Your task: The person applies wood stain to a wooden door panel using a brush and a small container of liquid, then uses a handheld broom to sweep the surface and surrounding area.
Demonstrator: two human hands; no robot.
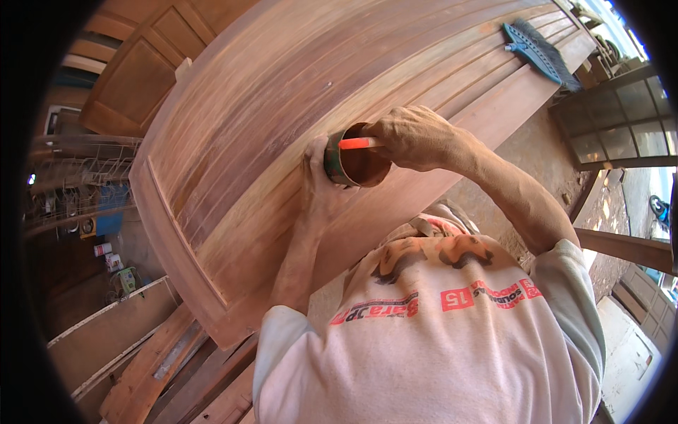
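My left hand [321,189] is wrapped round the side of a round can [334,162], dark green outside with a brown, stained inside. The can is tilted, its mouth turned toward my right hand. At the rim, my right hand [418,136] is closed on a slim stick with a bright orange-red end [354,143], which lies across the can's mouth. The stick's other end is hidden by my fingers, so its kind does not show. Beneath both hands lies a large wooden door panel [268,120] with long grooves and pale dusty patches.
A blue-backed broom head [531,51] with dark bristles lies on the panel's far right end. Panelled wooden doors [134,78] lean at the far left. Planks [152,367] lie at the lower left. A glazed frame [621,116] stands at the right.
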